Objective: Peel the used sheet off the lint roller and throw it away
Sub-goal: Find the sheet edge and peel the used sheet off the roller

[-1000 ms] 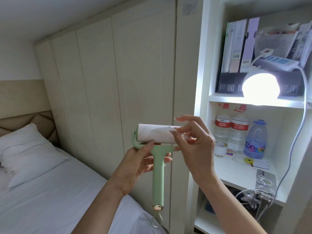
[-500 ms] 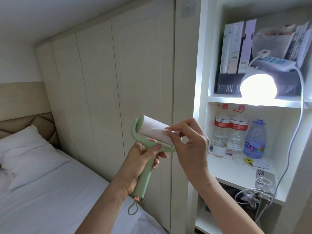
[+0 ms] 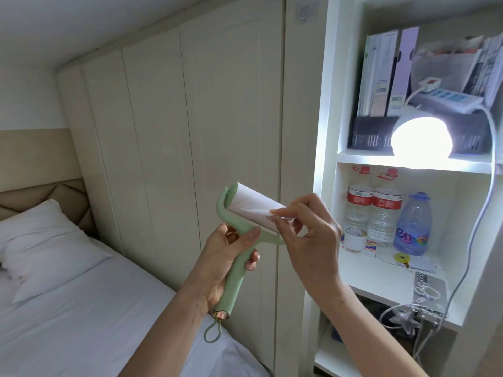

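A pale green lint roller (image 3: 236, 270) with a white sticky roll (image 3: 251, 205) is held up in front of the wardrobe, tilted with its handle down to the left. My left hand (image 3: 220, 263) is wrapped around the handle, thumb on the neck. My right hand (image 3: 309, 235) pinches the lifted corner of the used sheet (image 3: 265, 212) at the roll's right end between thumb and forefinger. A green loop hangs from the handle's gold-ringed end.
A beige wardrobe (image 3: 190, 131) stands behind the roller. The bed (image 3: 68, 308) with a white pillow (image 3: 43, 240) lies at the lower left. White shelves (image 3: 381, 278) at the right hold water bottles, a lit round lamp (image 3: 420, 137), folders, a power strip and cables.
The roller has tilted from upright to slanted, handle swinging left. My right hand's fingertips have shifted to the sheet's corner at the roll's right end.
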A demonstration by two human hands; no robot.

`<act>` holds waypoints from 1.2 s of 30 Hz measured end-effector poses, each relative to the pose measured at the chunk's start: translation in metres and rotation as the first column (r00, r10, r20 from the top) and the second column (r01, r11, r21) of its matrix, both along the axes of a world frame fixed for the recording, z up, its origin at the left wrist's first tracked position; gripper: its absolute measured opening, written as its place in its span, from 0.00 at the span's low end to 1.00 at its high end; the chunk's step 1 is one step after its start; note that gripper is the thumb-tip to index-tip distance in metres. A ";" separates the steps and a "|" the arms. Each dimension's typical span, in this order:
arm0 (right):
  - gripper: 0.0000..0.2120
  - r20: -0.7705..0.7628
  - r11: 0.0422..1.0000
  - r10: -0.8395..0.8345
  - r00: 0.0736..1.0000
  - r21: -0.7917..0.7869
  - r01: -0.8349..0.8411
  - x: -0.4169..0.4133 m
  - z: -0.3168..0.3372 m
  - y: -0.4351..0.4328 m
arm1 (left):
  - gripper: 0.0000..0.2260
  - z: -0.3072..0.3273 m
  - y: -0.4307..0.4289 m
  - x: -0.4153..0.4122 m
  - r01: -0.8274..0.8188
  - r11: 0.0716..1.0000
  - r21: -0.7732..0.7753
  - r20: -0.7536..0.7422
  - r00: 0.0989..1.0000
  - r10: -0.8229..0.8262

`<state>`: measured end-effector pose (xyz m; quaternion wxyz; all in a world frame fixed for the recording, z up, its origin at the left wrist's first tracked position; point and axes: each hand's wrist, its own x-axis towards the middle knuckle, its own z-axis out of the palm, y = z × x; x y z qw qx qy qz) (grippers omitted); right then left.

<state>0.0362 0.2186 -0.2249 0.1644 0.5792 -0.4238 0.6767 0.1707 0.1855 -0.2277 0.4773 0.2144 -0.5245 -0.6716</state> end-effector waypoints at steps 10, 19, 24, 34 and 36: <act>0.04 -0.104 0.998 -0.042 0.994 -0.055 0.037 -0.003 -0.011 -0.008 | 0.13 -0.001 -0.007 0.000 0.055 0.998 -0.001 -0.011 0.998 -0.055; 0.10 -0.390 0.976 -0.201 0.899 -0.156 0.151 -0.011 -0.004 -0.009 | 0.15 -0.002 -0.008 0.002 0.113 0.994 0.008 0.016 0.993 -0.113; 0.09 -0.401 0.974 -0.204 0.893 -0.174 0.144 -0.018 -0.003 -0.013 | 0.15 -0.004 -0.009 0.002 0.115 0.993 -0.017 0.017 0.993 -0.115; 0.07 -0.284 0.959 -0.252 0.925 -0.203 0.199 -0.020 -0.006 -0.014 | 0.16 -0.007 -0.011 0.001 0.095 0.995 -0.002 -0.010 0.995 -0.095; 0.07 -0.223 0.961 -0.233 0.947 -0.201 0.189 -0.021 -0.003 -0.013 | 0.14 -0.008 -0.012 0.002 0.115 0.993 -0.022 -0.002 0.993 -0.115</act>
